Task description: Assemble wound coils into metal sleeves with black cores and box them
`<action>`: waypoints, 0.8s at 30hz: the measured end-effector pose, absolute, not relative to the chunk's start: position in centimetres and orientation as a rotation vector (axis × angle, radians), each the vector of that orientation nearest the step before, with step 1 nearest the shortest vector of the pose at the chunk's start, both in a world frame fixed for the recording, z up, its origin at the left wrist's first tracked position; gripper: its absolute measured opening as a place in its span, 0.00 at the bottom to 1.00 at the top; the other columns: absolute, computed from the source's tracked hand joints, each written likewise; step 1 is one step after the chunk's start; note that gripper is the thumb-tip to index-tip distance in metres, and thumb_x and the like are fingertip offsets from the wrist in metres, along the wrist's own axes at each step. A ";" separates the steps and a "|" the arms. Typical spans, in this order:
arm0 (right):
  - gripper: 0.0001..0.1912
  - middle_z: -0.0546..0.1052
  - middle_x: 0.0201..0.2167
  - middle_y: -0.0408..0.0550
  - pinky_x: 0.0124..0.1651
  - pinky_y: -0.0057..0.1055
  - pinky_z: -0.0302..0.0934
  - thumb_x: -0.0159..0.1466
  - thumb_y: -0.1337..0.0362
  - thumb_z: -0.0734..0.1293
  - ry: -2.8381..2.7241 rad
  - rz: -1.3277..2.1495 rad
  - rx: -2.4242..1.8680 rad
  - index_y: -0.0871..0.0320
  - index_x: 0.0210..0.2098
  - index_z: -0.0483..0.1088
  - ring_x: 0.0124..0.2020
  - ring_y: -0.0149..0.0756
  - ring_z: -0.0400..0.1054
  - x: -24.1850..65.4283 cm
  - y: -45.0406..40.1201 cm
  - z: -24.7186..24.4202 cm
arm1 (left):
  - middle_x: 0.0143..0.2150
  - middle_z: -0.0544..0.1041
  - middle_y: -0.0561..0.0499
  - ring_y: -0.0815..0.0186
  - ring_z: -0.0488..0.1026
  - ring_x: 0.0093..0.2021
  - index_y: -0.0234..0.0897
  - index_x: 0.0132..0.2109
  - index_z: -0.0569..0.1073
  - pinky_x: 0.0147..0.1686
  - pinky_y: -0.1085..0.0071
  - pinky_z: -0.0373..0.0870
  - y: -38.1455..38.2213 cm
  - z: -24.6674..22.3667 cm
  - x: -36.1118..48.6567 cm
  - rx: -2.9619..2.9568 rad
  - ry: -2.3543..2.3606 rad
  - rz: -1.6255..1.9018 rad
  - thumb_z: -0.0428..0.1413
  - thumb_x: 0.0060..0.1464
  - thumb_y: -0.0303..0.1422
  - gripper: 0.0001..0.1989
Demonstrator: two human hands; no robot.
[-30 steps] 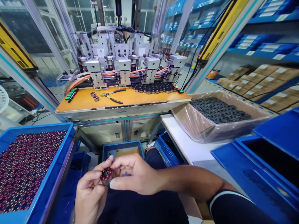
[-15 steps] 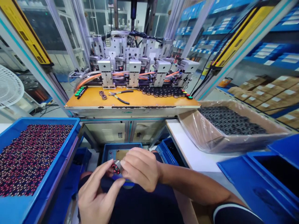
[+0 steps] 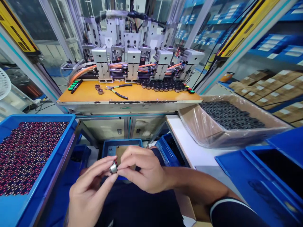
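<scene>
Between my hands, over my lap, is a small round motor stator (image 3: 113, 168), with a silvery metal rim and a bit of red at its top right. My left hand (image 3: 91, 186) pinches it between thumb and fingertips. From the right, the thumb and fingers of my right hand (image 3: 143, 168) close on its right edge, and those fingertips hide part of it. Beneath the hands sits a blue bin (image 3: 106, 146) with a brown sheet and a few small pieces inside.
A blue tray (image 3: 73, 121) of red-and-dark stators stands left. Ahead, the orange machine bench (image 3: 85, 96) carries pliers (image 3: 118, 91), a marker (image 3: 77, 86), loose metal rings (image 3: 100, 91) and rows of black-topped parts (image 3: 163, 85). A plastic-lined carton (image 3: 199, 126) of dark parts stands right.
The stator has turned, so its metal rim now faces me instead of its red-dotted face. My right hand has shifted slightly left, its fingers now pinching. The whole view has tilted down slightly.
</scene>
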State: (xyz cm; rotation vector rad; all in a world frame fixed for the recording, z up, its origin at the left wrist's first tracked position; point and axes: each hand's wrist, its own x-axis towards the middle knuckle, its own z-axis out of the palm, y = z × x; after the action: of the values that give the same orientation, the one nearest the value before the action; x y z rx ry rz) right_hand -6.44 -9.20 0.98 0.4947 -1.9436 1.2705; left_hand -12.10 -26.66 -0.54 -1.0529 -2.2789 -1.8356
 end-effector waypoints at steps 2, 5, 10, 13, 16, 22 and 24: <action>0.04 0.77 0.27 0.48 0.34 0.23 0.66 0.65 0.71 0.69 -1.935 1.351 0.454 0.63 0.32 0.73 0.29 0.28 0.70 -6.3 -9.3 0.8 | 0.46 0.85 0.55 0.66 0.84 0.43 0.49 0.43 0.82 0.39 0.81 0.80 -26.7 -0.5 -12.2 -1.028 -2.279 -2.000 0.65 0.55 0.29 0.10; 0.05 0.76 0.27 0.46 0.34 0.23 0.67 0.64 0.71 0.70 -1.965 1.444 0.367 0.62 0.30 0.73 0.29 0.27 0.70 -5.9 -8.8 0.7 | 0.46 0.85 0.55 0.65 0.83 0.45 0.48 0.42 0.81 0.40 0.79 0.81 -26.8 -0.7 -12.4 -1.032 -2.232 -2.087 0.63 0.56 0.28 0.09; 0.06 0.75 0.28 0.45 0.32 0.24 0.67 0.66 0.70 0.68 -2.105 1.286 0.165 0.61 0.31 0.71 0.29 0.28 0.70 -5.0 -5.8 1.7 | 0.48 0.83 0.53 0.68 0.81 0.48 0.45 0.45 0.80 0.48 0.77 0.79 -27.0 -0.6 -12.8 -1.110 -2.166 -1.753 0.63 0.55 0.24 0.13; 0.05 0.77 0.34 0.50 0.38 0.31 0.70 0.66 0.66 0.69 -2.041 0.624 0.471 0.61 0.40 0.75 0.36 0.34 0.71 -5.0 -4.5 3.1 | 0.49 0.82 0.50 0.67 0.81 0.47 0.41 0.47 0.79 0.49 0.76 0.79 -27.0 -0.3 -13.1 -1.260 -2.113 -1.510 0.63 0.55 0.22 0.14; 0.07 0.78 0.36 0.49 0.36 0.32 0.67 0.66 0.67 0.67 -1.887 0.026 0.909 0.61 0.38 0.79 0.36 0.35 0.70 -5.8 -4.6 4.2 | 0.50 0.82 0.49 0.67 0.81 0.47 0.39 0.47 0.79 0.51 0.76 0.77 -27.1 0.3 -13.1 -1.350 -2.083 -1.371 0.63 0.55 0.23 0.13; 0.13 0.75 0.27 0.48 0.31 0.33 0.59 0.68 0.67 0.65 -2.144 0.316 0.795 0.63 0.28 0.76 0.28 0.34 0.64 -7.1 -6.4 4.2 | 0.47 0.82 0.50 0.66 0.82 0.44 0.40 0.47 0.79 0.46 0.74 0.79 -27.2 1.0 -12.8 -1.369 -2.041 -1.328 0.63 0.54 0.23 0.13; 0.10 0.74 0.25 0.45 0.34 0.29 0.61 0.66 0.69 0.67 -2.314 0.727 0.641 0.63 0.28 0.76 0.28 0.30 0.66 -6.8 -6.9 4.0 | 0.46 0.83 0.50 0.65 0.82 0.43 0.41 0.47 0.79 0.45 0.72 0.80 -27.3 0.7 -12.8 -1.361 -2.015 -1.339 0.62 0.55 0.23 0.13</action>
State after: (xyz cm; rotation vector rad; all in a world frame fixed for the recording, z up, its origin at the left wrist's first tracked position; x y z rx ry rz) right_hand -6.84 -6.93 3.95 0.6407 -2.3140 0.7266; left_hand -12.85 -27.28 0.66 -1.3615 -2.0153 -1.3391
